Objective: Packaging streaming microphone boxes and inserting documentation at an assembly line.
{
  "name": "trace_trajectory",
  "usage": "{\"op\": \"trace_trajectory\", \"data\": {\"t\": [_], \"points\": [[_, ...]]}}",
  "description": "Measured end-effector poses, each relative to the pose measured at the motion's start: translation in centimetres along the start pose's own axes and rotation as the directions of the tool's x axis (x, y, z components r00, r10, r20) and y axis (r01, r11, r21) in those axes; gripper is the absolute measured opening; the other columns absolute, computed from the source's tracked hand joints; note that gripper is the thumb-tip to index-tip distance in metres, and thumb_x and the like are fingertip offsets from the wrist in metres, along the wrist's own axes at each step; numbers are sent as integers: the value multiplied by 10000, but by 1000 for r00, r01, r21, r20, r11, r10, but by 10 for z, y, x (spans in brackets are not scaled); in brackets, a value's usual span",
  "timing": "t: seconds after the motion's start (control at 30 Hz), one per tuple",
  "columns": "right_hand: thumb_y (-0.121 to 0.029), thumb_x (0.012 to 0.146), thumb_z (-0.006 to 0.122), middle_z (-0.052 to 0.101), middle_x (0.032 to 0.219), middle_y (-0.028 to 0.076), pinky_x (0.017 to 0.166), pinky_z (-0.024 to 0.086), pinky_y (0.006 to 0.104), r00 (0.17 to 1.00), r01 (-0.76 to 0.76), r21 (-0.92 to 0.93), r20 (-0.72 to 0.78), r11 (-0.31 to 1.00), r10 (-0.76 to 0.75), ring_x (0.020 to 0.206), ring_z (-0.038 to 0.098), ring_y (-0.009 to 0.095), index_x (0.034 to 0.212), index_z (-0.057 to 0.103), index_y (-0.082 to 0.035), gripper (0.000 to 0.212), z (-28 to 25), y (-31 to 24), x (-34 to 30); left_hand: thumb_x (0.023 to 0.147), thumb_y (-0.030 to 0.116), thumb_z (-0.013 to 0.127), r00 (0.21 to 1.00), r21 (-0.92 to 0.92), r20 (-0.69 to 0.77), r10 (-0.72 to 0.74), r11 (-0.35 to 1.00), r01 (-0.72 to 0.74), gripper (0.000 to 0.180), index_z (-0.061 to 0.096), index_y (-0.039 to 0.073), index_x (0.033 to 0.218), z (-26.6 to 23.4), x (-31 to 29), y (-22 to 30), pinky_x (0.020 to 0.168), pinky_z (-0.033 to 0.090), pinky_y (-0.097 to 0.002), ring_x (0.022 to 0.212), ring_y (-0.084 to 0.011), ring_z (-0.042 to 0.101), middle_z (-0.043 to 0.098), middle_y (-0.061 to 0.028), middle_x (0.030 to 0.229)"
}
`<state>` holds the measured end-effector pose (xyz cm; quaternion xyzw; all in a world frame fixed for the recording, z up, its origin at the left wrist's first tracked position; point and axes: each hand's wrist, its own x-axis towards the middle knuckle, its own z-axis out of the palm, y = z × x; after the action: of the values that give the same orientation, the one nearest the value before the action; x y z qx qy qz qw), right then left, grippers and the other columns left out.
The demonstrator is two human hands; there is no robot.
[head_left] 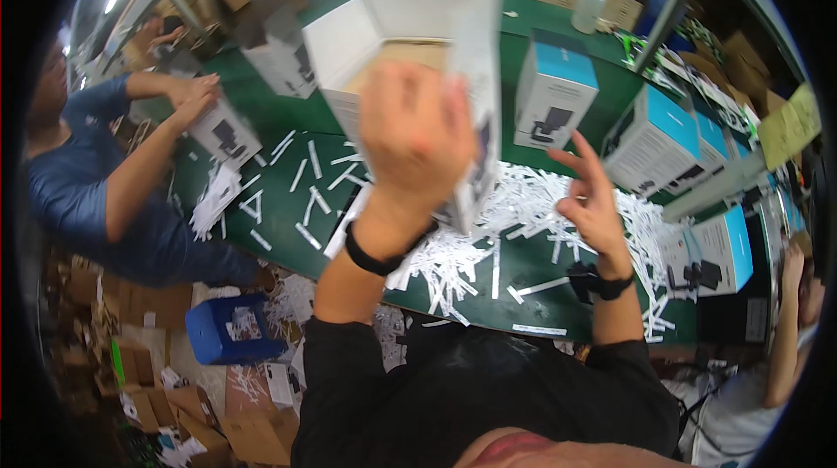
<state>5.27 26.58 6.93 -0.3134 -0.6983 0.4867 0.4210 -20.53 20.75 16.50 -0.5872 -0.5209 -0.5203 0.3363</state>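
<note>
My left hand [414,132] is closed and blurred in front of an opened white cardboard box [347,41], and appears to grip its near side. The box's flaps stand up, and brown cardboard shows inside. The hand hides much of its front. My right hand [595,202] hovers over white paper strips [540,193] with its fingers apart, holding nothing. Just beyond it stands a closed white box with a blue top [558,89] and a dark device pictured on its front.
More blue-topped boxes [654,141] line the green table [279,180] at right. At left, a co-worker in blue [96,180] handles another box [225,131]. A second person's arm [787,328] shows at far right. A blue bin [228,328] and cartons stand on the floor.
</note>
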Motion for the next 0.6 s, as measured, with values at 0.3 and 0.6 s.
{"op": "trace_trajectory", "data": {"t": [0.3, 0.6], "points": [[-268, 729, 896, 674, 1188, 133, 850, 548, 371, 986, -8, -131, -166, 991, -14, 1040, 674, 260, 1105, 651, -23, 512, 2, 45, -62, 755, 188, 682, 963, -467, 194, 188, 881, -78, 261, 687, 1, 937, 62, -104, 123, 666, 441, -388, 881, -252, 563, 596, -91, 974], [-45, 687, 933, 678, 1198, 116, 877, 572, 360, 945, -321, 191, 2, 928, 327, 1091, 659, 203, 1241, 653, 27, 625, -100, 103, -124, 825, 206, 808, 782, 164, 497, -376, 926, 341, 484, 652, -67, 1193, -31, -180, -9, 1060, 417, -539, 1194, -450, 548, 598, -263, 1263]]}}
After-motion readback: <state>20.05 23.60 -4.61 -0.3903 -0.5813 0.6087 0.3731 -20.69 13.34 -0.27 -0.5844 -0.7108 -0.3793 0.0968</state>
